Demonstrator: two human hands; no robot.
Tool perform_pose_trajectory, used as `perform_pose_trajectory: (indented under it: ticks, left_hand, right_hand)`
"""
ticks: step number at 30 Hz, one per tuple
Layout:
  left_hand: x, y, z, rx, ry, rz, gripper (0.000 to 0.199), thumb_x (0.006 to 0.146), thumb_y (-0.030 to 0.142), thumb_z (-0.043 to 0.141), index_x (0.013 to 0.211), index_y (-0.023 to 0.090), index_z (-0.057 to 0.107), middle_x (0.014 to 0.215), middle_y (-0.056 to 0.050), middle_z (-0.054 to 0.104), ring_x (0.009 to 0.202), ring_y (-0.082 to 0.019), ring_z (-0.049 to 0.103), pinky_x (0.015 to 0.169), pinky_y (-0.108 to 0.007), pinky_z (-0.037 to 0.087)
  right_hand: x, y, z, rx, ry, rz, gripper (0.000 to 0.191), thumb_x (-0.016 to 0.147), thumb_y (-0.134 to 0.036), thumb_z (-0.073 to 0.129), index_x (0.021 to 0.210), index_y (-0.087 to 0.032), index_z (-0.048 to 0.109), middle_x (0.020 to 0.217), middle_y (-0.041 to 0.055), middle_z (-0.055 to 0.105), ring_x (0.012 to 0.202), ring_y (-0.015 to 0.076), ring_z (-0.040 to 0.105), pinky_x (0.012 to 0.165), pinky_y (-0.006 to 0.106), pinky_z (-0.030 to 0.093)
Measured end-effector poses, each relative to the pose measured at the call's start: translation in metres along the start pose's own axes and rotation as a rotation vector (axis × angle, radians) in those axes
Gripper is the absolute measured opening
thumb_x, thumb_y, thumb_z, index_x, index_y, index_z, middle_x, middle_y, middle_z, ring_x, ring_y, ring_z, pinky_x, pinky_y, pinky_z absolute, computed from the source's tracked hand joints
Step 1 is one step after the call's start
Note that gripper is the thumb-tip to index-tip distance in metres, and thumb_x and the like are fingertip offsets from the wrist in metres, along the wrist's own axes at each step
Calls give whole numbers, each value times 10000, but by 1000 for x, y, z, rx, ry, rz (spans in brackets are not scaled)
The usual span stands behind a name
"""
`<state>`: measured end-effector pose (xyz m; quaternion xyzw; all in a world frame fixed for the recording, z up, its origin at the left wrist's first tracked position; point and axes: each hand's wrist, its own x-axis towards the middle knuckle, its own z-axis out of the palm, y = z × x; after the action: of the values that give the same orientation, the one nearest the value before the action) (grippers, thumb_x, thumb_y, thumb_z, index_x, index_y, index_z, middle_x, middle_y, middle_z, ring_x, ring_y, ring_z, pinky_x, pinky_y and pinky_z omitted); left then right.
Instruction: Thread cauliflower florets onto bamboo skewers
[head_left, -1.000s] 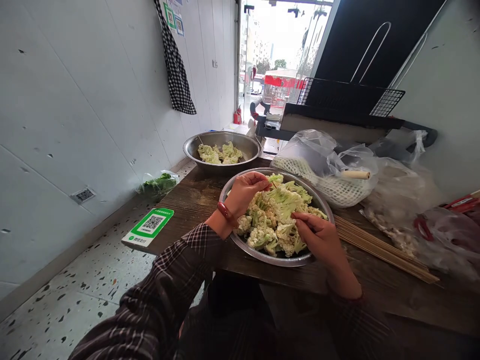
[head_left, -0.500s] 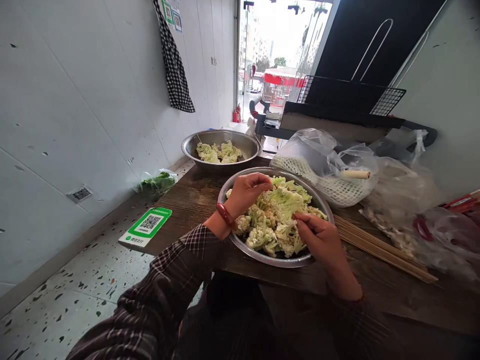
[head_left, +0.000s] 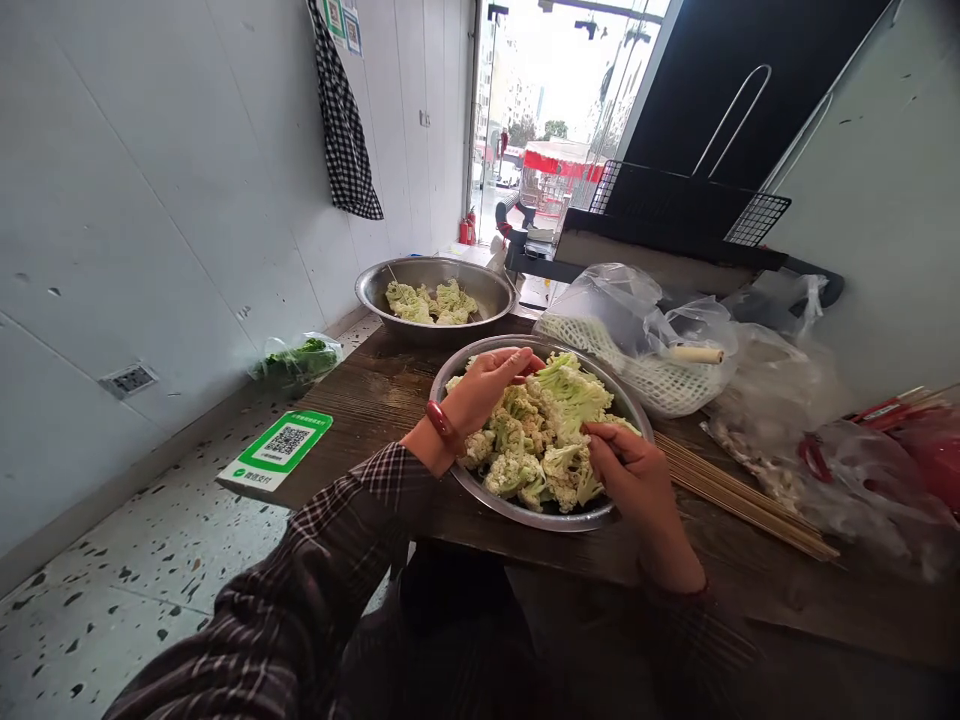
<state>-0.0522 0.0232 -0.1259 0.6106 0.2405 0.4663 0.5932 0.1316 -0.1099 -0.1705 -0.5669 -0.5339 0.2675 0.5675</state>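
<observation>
A metal bowl (head_left: 525,515) full of cauliflower florets (head_left: 517,472) stands in front of me on the dark wooden table. My left hand (head_left: 486,388), with a red bangle at the wrist, is over the bowl's left side, its fingers closed around part of a cauliflower piece (head_left: 574,392); its fingertips are partly hidden. My right hand (head_left: 631,470) pinches the lower right edge of this same piece, above the other florets.
Behind stands a second metal bowl (head_left: 375,298) with some florets. Wooden skewers (head_left: 739,498) lie to the right, beside plastic bags (head_left: 795,385) and a foam-netted bundle (head_left: 675,388). A green QR-code sign (head_left: 281,446) lies at the table's left edge.
My left hand's fingers have straightened somewhat and reach behind the cauliflower piece, which is raised and turned slightly. My right hand keeps its pinch. The whole view has shifted a little.
</observation>
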Motion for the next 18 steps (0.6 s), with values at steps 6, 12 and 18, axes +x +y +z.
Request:
perform_pose_trajectory:
  ticks: [6,12,18]
  left_hand:
    - [-4,1,7,36,-215,-27,420,771,552,737,680,147,671,664,-12,559,640,-121,467,621,-275,367]
    - [0,-5,2,-99,-105,-91,366,726,496,795,754,145,697,707,-18,611,637,-110,524,593,-244,394]
    - [10,2,8,-284,-99,-189,450,675,487,847,921,146,689,869,-42,666,695,-117,616,645,-256,493]
  right_hand:
    - [0,-3,0,-87,-52,-57,298,876,-384,645,1009,-145,763,613,-13,613,508,109,527,495,246,428]
    - [2,-8,3,-196,-129,-79,343,902,-423,605,1078,-171,758,601,-11,602,531,136,542,513,262,434]
    - [2,-10,4,-226,27,-137,307,889,-426,588,976,-192,768,670,27,668,622,172,595,561,277,451]
